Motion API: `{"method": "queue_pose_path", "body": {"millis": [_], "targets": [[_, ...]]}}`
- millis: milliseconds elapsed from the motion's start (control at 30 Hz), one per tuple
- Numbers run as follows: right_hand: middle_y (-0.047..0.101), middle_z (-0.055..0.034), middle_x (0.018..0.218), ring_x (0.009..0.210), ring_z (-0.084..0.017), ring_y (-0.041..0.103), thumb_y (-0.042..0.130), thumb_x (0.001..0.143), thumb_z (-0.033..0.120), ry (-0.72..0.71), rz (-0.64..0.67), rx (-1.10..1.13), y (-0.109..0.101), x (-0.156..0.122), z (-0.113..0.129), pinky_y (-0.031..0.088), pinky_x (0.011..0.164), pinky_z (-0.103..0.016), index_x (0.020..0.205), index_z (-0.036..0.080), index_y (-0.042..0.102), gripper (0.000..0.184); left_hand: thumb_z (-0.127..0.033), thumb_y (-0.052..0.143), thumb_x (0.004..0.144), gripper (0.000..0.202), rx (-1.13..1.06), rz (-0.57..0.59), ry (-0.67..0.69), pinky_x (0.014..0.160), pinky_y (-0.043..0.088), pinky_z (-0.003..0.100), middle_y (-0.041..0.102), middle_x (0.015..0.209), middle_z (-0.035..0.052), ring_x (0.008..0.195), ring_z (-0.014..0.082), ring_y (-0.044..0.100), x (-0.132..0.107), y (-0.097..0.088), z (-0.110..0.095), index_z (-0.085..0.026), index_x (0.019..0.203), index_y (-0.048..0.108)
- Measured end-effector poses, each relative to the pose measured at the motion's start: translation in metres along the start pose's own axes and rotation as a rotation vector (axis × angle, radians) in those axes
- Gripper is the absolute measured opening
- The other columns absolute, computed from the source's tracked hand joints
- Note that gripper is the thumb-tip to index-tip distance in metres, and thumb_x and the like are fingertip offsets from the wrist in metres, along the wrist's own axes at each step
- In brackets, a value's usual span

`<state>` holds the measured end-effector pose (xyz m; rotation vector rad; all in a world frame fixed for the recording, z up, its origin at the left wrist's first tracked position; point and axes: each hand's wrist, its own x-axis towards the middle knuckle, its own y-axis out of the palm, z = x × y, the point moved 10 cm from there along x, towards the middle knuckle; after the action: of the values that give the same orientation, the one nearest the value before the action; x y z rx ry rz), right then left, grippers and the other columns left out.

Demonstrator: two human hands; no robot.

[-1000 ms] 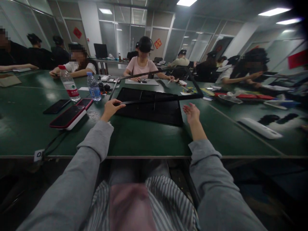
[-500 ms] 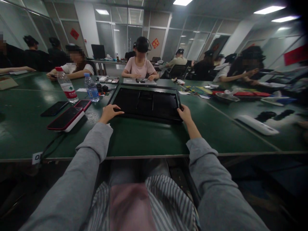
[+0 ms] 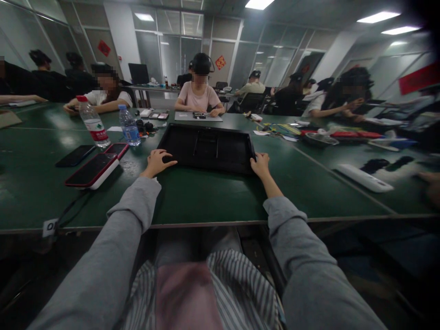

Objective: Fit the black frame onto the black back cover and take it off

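A wide, shallow black rectangular plastic shell (image 3: 225,149) lies on the green table in front of me. It has a raised rim and a recessed block in its middle; it looks like a monitor housing, with a thin black frame (image 3: 252,145) along its edge. At the near left corner, my left hand (image 3: 157,163) curls round the edge, thumb and fingers spaced apart on either side of the corner. My right hand (image 3: 261,165) pinches the right edge near the front corner, thumb on the inner side. The fingers under the rim are hidden.
Left of the shell stand a red-capped bottle (image 3: 93,123) and a blue-capped bottle (image 3: 129,126), with phones (image 3: 91,170) before them. A long white case (image 3: 364,178) lies at right, cables and tools (image 3: 285,129) behind. Opposite sits a person (image 3: 199,94) in pink.
The black frame, which stood slightly off the shell with gaps showing, now sits down against it. Both hands keep their places at the corners, the right one slightly further left.
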<state>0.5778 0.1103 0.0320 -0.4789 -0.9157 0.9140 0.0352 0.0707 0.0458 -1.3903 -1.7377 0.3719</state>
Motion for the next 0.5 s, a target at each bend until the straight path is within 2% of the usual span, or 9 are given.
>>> {"method": "queue_pose_path", "body": {"millis": [100,167,333,433,500], "targets": [[0.069,-0.0264,0.132,0.133,-0.039,0.062,0.06,0.09,0.028,-0.002,0.018,0.053,-0.002,-0.001,0.0,0.045,0.123,-0.062,0.136,0.008,0.072,0.051,-0.055,0.091,0.083,0.058,-0.021,-0.15,-0.105,0.131,0.029,0.061,0.055,0.163,0.0243,0.158,0.0465,0.04,0.003,-0.009,0.016,-0.018,0.126,0.08],[0.074,-0.025,0.131,0.128,-0.038,0.067,0.058,0.089,0.027,-0.008,0.045,0.075,-0.002,-0.002,0.001,0.048,0.121,-0.059,0.136,0.009,0.073,0.052,-0.05,0.088,0.085,0.059,-0.085,-0.186,-0.188,0.13,0.032,0.06,0.059,0.158,0.0265,0.156,0.0471,0.045,0.006,-0.011,0.032,-0.016,0.132,0.076],[0.079,-0.0199,0.132,0.127,-0.037,0.072,0.06,0.091,0.027,0.019,0.061,0.111,-0.005,-0.003,-0.005,0.052,0.12,-0.057,0.137,0.013,0.076,0.051,-0.03,0.079,0.087,0.045,-0.223,-0.192,-0.333,0.125,0.043,0.052,0.074,0.141,0.0211,0.141,0.0382,0.065,0.014,-0.01,0.064,-0.016,0.129,0.076],[0.077,-0.0216,0.138,0.132,-0.037,0.072,0.063,0.091,0.027,0.076,0.063,0.103,-0.005,-0.002,-0.014,0.051,0.122,-0.057,0.143,0.011,0.073,0.055,-0.022,0.073,0.087,0.039,-0.204,-0.207,-0.339,0.123,0.046,0.047,0.077,0.138,0.0191,0.136,0.034,0.069,0.014,-0.012,0.068,-0.015,0.126,0.078],[0.076,-0.0237,0.141,0.135,-0.038,0.071,0.064,0.091,0.026,0.097,0.069,0.087,-0.004,-0.001,-0.019,0.05,0.124,-0.057,0.146,0.008,0.07,0.058,-0.022,0.072,0.088,0.037,-0.156,-0.18,-0.323,0.121,0.048,0.046,0.078,0.134,0.0201,0.133,0.0349,0.071,0.013,-0.01,0.066,-0.014,0.123,0.08]]}}
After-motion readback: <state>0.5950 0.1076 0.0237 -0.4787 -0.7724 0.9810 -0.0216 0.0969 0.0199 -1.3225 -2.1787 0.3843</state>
